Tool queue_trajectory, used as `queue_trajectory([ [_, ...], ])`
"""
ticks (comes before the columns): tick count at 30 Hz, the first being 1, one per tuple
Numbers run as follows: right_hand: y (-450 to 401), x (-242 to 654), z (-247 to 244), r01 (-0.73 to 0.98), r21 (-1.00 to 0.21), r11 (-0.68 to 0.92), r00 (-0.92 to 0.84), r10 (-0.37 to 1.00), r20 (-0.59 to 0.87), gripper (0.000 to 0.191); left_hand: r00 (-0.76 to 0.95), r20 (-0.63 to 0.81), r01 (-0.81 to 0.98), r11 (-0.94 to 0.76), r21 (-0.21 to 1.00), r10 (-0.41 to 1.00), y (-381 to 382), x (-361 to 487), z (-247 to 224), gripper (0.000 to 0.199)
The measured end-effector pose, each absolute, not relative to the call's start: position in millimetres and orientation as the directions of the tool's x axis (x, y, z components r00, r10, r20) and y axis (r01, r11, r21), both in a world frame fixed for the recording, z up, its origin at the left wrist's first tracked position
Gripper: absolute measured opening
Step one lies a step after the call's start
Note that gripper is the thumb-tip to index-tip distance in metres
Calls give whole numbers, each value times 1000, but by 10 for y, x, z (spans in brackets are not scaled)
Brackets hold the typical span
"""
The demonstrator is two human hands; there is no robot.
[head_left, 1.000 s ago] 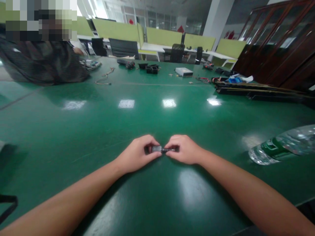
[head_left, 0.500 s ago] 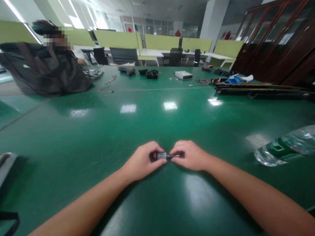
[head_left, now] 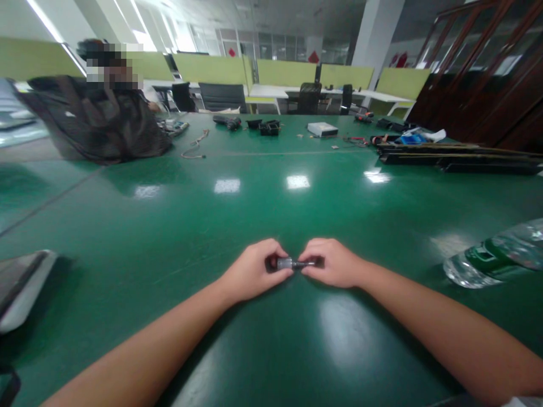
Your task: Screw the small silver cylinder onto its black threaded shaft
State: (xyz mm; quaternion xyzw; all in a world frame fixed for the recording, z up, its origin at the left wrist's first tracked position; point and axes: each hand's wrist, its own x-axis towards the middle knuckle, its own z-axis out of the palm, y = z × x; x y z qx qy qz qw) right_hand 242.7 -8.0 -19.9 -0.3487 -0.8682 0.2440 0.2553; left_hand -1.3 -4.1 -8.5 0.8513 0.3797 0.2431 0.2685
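View swung slightly left, grip same. Left hand [head_left: 257,270] clamped, thumb and fingers on grey end of small grey-and-black cylindrical piece [head_left: 285,264]; right hand [head_left: 335,264] pinches its thin dark end. Piece level, between hands, over glossy green table [head_left: 254,209]. Forearms angle inward. Green-labelled clear plastic bottle [head_left: 494,260] right; dark fabric bag [head_left: 106,127] far left.

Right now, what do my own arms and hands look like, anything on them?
Your left hand and right hand are bare, with no gloves, rings or watch visible. The left forearm and right forearm are uncovered too. A pale patch, perhaps a sleeve edge, shows at the lower right corner.
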Motion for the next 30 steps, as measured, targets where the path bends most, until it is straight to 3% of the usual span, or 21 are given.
queue_trajectory([
  [30, -14, 2510, -207, 498, -567, 657, -620, 726, 298, 6, 589, 212, 539, -574, 616, 780, -32, -23, -73, 17],
])
